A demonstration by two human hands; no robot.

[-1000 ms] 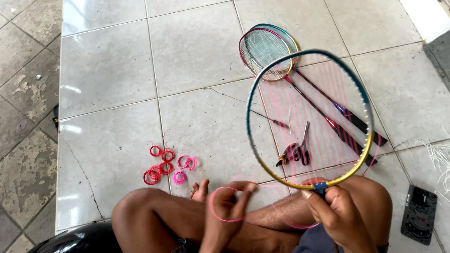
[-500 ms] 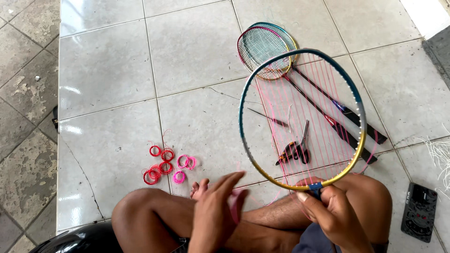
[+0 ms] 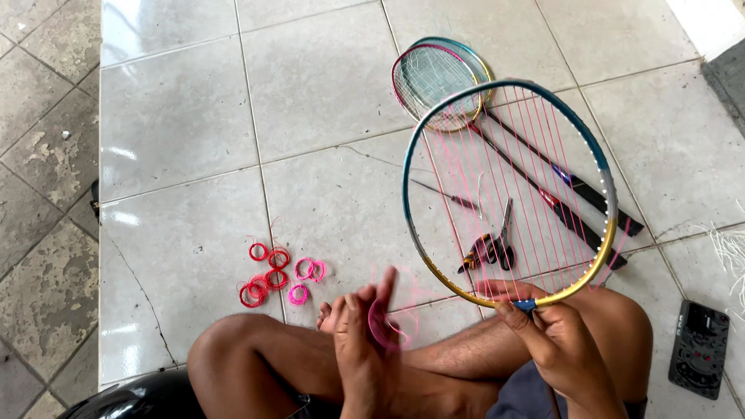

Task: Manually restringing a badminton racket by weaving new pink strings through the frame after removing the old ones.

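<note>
I sit cross-legged on a tiled floor. My right hand [image 3: 563, 345] grips the base of the head of a teal and gold badminton racket [image 3: 425, 252], which has only vertical pink strings. My left hand [image 3: 365, 341] is raised in front of my knee with a loop of pink string [image 3: 382, 326] around its fingers. The string runs toward the racket frame.
Several small coils of red and pink string [image 3: 275, 273] lie on the tiles to the left. Scissors and pliers [image 3: 490, 244] lie under the racket head. Two more rackets [image 3: 438, 74] lie beyond it. A dark phone [image 3: 700, 349] lies at the right.
My left hand has turned and lifted, pulling the pink string loop tighter. The racket has tilted slightly to the left in my right hand.
</note>
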